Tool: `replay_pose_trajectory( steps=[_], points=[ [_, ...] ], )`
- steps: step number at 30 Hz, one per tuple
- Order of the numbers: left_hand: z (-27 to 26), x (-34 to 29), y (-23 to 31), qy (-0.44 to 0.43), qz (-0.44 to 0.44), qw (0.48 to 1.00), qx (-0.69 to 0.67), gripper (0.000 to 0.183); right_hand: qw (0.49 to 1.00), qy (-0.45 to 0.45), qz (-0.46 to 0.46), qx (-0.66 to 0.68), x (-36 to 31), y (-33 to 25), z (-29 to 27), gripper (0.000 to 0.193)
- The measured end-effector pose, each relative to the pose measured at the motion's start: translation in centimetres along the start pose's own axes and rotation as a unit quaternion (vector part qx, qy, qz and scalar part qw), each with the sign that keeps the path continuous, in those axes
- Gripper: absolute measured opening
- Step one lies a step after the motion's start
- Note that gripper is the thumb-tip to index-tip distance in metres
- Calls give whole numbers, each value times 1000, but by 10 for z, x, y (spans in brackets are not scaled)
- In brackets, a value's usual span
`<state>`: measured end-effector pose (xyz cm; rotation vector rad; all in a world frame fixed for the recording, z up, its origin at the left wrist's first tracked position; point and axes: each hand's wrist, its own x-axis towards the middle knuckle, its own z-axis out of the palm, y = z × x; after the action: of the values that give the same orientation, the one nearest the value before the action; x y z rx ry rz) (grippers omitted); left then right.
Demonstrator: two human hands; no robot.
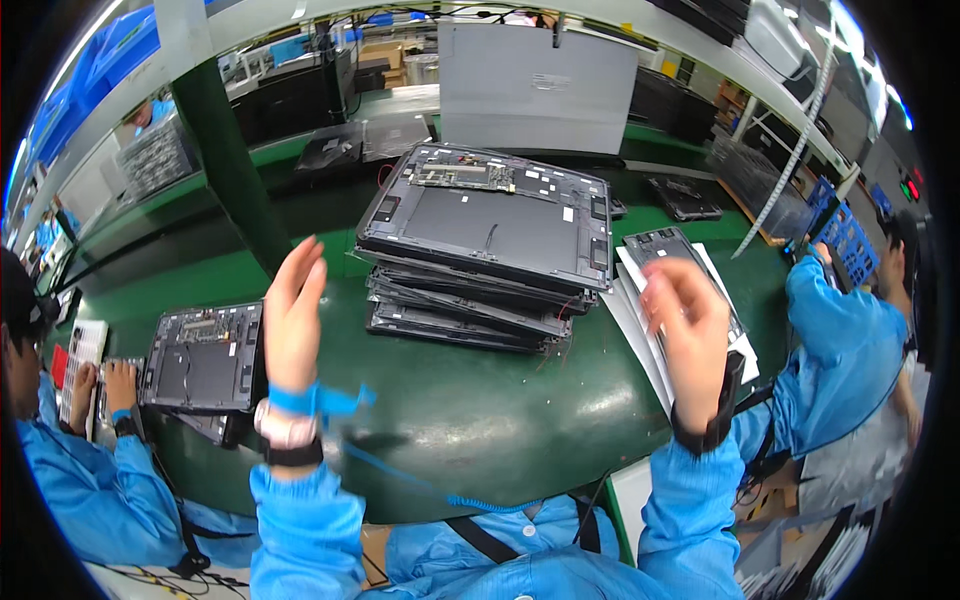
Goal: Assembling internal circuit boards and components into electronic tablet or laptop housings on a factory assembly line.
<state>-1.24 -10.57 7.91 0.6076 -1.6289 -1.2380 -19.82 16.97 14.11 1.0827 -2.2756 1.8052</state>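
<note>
Both my hands are raised above a green workbench (450,430), one on each side of a stack of laptop bottom cases. The top case (500,230) carries a circuit board and flat black battery area; several more cases (460,325) lie unevenly beneath. My left hand (293,320) is empty and open, its fingers stretched upward to the left of the stack. A blue wrist strap (310,400) circles that wrist. To the right of the stack, my right hand (690,330) has loosely bent fingers with nothing visible in them. It partly hides a dark laptop cover (665,243) on white sheets (635,325).
At left, a co-worker's hands (120,385) work near another open laptop case (205,350). A co-worker in a blue sleeve (840,310) sits close at right, near a blue crate (845,235). A grey panel (540,90) stands behind the stack; a green post (232,165) rises at left.
</note>
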Motion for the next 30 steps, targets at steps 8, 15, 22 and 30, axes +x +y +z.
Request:
replay_pose_trajectory(
  steps=[8,15,22,30],
  points=[
    [44,59,-37,-26,-81,995,52,36,984,-110,101,100,60,91,40,37],
    [56,44,2,-19,-31,999,-37,33,979,-72,112,153,57,84,44,32],
    [12,-14,62,-68,-55,979,-182,37,972,-108,74,197,19,17,7,33],
    [-91,-220,43,44,-195,960,-196,41,923,-317,179,128,-123,20,11,32]
  ],
)
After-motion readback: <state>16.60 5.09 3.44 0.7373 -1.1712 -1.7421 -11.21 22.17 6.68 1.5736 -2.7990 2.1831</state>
